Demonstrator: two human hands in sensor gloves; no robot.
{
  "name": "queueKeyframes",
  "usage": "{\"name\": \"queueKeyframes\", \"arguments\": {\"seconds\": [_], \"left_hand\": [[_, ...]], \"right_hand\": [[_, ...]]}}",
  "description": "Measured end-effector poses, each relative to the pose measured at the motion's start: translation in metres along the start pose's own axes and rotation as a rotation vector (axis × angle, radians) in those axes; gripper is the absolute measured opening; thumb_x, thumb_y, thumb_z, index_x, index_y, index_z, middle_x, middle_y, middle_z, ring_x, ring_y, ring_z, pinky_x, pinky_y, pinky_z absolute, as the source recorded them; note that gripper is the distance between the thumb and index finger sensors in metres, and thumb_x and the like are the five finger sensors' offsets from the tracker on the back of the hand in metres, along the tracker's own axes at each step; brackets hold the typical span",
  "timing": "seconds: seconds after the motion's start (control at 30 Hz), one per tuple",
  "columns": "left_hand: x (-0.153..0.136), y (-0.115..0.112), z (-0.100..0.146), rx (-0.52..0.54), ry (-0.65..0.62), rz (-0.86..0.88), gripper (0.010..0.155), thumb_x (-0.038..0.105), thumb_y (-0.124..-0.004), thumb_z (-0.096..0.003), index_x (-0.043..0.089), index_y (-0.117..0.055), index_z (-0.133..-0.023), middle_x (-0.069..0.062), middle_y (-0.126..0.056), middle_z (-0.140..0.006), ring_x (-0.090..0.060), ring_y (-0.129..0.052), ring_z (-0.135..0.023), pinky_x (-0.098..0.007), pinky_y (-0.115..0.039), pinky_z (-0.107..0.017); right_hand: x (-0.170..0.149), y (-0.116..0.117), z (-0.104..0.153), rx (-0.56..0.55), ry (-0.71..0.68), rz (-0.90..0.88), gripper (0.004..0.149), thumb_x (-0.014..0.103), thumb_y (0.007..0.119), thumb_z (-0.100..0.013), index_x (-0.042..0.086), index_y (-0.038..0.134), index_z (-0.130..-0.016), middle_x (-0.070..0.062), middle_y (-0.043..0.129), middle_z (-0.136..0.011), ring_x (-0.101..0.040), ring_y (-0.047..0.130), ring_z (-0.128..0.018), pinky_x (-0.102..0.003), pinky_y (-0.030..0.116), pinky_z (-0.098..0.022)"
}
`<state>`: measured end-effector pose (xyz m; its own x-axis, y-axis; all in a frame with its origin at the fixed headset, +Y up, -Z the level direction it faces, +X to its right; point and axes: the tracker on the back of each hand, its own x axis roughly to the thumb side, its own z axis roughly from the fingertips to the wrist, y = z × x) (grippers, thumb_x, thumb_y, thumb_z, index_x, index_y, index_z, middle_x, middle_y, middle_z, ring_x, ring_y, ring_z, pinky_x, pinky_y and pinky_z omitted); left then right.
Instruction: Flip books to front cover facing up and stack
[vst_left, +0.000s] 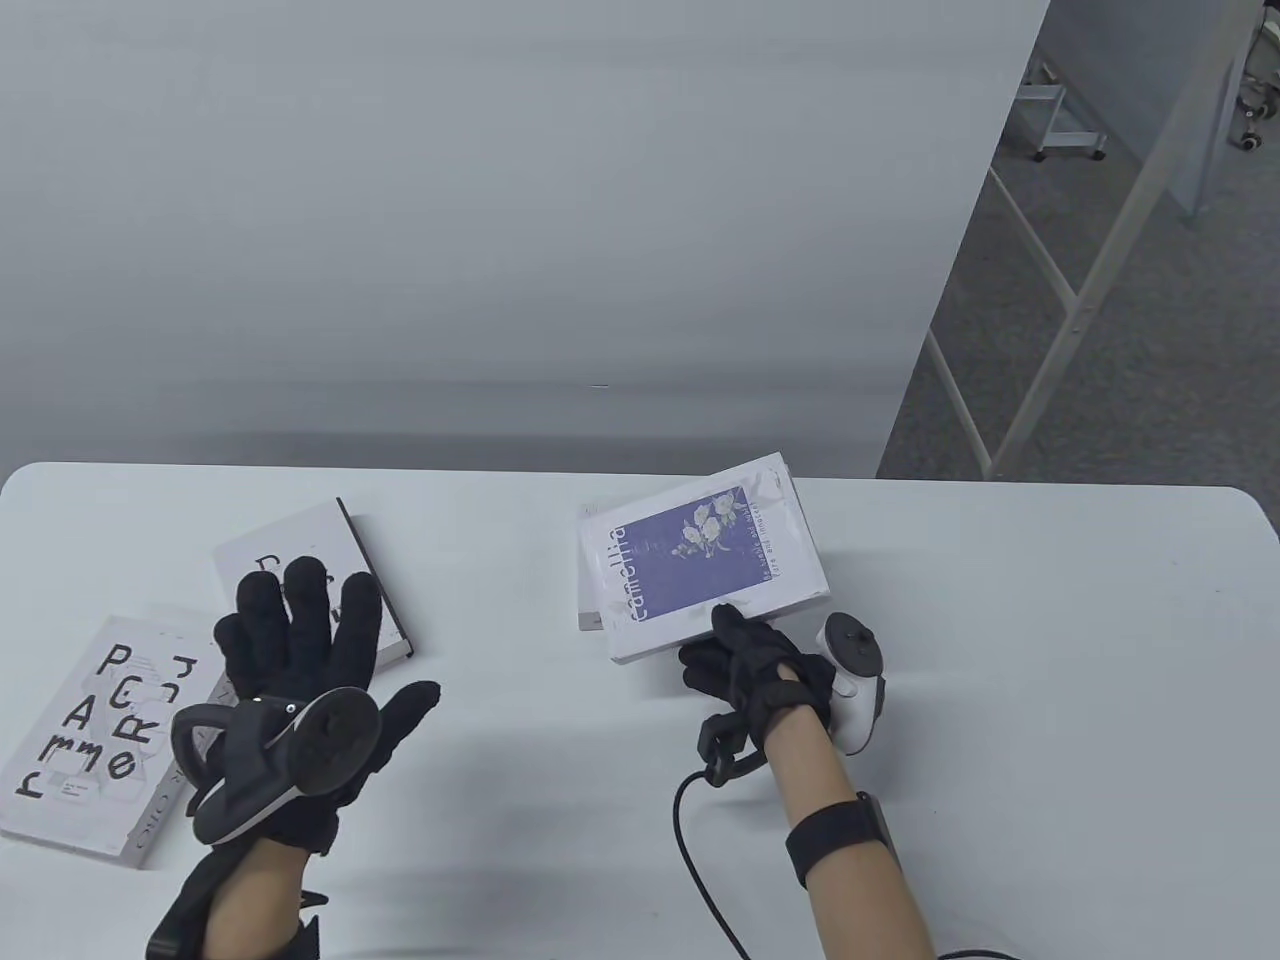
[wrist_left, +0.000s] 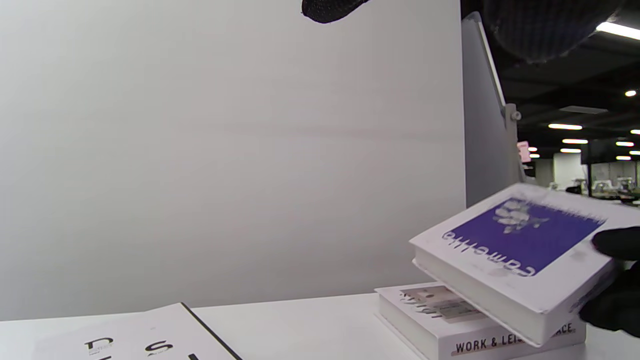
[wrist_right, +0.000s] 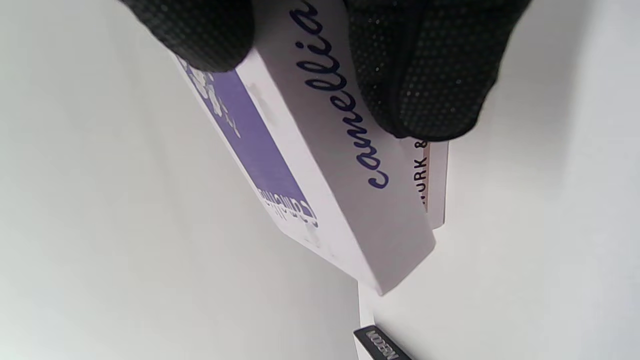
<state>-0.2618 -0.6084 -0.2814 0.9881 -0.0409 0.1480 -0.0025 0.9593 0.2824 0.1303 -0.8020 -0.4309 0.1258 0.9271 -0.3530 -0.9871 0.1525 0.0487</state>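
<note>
My right hand grips the near edge of a white book with a purple "camellia" cover, front cover up, and holds it tilted above a white "WORK & LEISURE" book lying on the table. In the right wrist view my fingers clamp its spine. My left hand hovers open, fingers spread, over a white book with a black spine. Another white book with large black letters lies at the near left.
The white table ends at a grey partition wall behind. A cable runs from my right wrist across the table's near edge. Floor and a metal frame lie past the right side.
</note>
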Motion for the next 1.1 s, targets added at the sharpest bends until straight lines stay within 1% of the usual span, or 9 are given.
{"name": "queueKeyframes", "arguments": {"seconds": [0.1,0.3,0.43,0.5,0.63,0.77,0.83,0.93,1.1], "left_hand": [[0.003,0.003,0.001,0.004,-0.016,-0.003,0.097,0.073,-0.059,-0.0456,0.010,-0.033,-0.115,-0.032,-0.012,-0.108,-0.064,-0.012,-0.093,-0.074,-0.026,-0.063],[0.002,0.004,0.001,-0.004,-0.024,0.027,0.097,0.073,-0.060,-0.0456,0.010,-0.034,-0.114,-0.032,-0.016,-0.110,-0.063,-0.013,-0.093,-0.074,-0.027,-0.063],[-0.003,0.001,0.000,-0.016,-0.019,0.057,0.094,0.073,-0.060,-0.0459,0.014,-0.033,-0.114,-0.032,-0.017,-0.110,-0.063,-0.013,-0.093,-0.074,-0.027,-0.063],[-0.004,0.000,0.000,-0.023,-0.014,0.058,0.094,0.073,-0.060,-0.0459,0.014,-0.033,-0.114,-0.032,-0.017,-0.110,-0.063,-0.013,-0.093,-0.074,-0.027,-0.063],[-0.005,0.000,0.000,-0.029,-0.013,0.073,0.095,0.073,-0.060,-0.0460,0.013,-0.033,-0.114,-0.032,-0.018,-0.110,-0.063,-0.014,-0.092,-0.074,-0.028,-0.063],[-0.006,-0.001,0.000,-0.030,-0.013,0.103,0.095,0.073,-0.060,-0.0460,0.013,-0.032,-0.114,-0.032,-0.018,-0.110,-0.063,-0.013,-0.092,-0.074,-0.028,-0.062],[-0.006,-0.001,0.000,-0.033,-0.016,0.117,0.095,0.073,-0.059,-0.0462,0.012,-0.032,-0.114,-0.032,-0.018,-0.110,-0.063,-0.013,-0.092,-0.074,-0.028,-0.062],[-0.006,-0.002,0.000,-0.034,-0.021,0.128,0.095,0.073,-0.059,-0.0461,0.012,-0.032,-0.114,-0.032,-0.019,-0.109,-0.063,-0.013,-0.092,-0.074,-0.028,-0.062],[-0.005,-0.004,-0.001,-0.045,-0.027,0.131,0.095,0.073,-0.060,-0.0461,0.012,-0.032,-0.114,-0.032,-0.019,-0.109,-0.063,-0.013,-0.092,-0.074,-0.029,-0.062]], "right_hand": [[-0.006,0.009,-0.015,-0.030,0.056,-0.056,0.075,0.048,0.066,-0.053,-0.007,0.035,-0.093,-0.035,0.064,-0.085,-0.036,0.092,-0.065,-0.037,0.089,-0.044],[-0.006,0.022,-0.035,-0.065,0.121,-0.054,0.075,0.049,0.066,-0.053,-0.008,0.036,-0.092,-0.034,0.066,-0.083,-0.035,0.094,-0.065,-0.036,0.091,-0.043],[-0.008,0.027,-0.042,-0.089,0.146,-0.064,0.075,0.050,0.065,-0.053,-0.008,0.036,-0.091,-0.034,0.067,-0.083,-0.035,0.094,-0.064,-0.036,0.091,-0.042],[-0.009,0.028,-0.043,-0.101,0.147,-0.056,0.076,0.051,0.064,-0.053,-0.009,0.036,-0.091,-0.034,0.067,-0.082,-0.034,0.095,-0.064,-0.035,0.091,-0.042],[-0.011,0.031,-0.044,-0.106,0.154,-0.100,0.076,0.050,0.060,-0.054,-0.011,0.034,-0.091,-0.035,0.067,-0.082,-0.035,0.094,-0.064,-0.036,0.091,-0.043],[-0.013,0.036,-0.042,-0.037,0.158,-0.182,0.077,0.046,0.055,-0.054,-0.016,0.027,-0.091,-0.040,0.061,-0.084,-0.039,0.090,-0.068,-0.038,0.088,-0.046],[-0.014,0.038,-0.041,-0.037,0.144,-0.200,0.077,0.044,0.052,-0.055,-0.018,0.023,-0.091,-0.043,0.056,-0.085,-0.041,0.086,-0.071,-0.041,0.086,-0.048],[-0.014,0.043,-0.040,0.001,0.123,-0.231,0.078,0.041,0.049,-0.055,-0.020,0.014,-0.090,-0.047,0.047,-0.086,-0.045,0.078,-0.075,-0.044,0.081,-0.052],[-0.015,0.047,-0.040,0.027,0.081,-0.265,0.078,0.039,0.048,-0.055,-0.019,0.009,-0.090,-0.048,0.041,-0.088,-0.047,0.073,-0.078,-0.046,0.077,-0.055]]}}
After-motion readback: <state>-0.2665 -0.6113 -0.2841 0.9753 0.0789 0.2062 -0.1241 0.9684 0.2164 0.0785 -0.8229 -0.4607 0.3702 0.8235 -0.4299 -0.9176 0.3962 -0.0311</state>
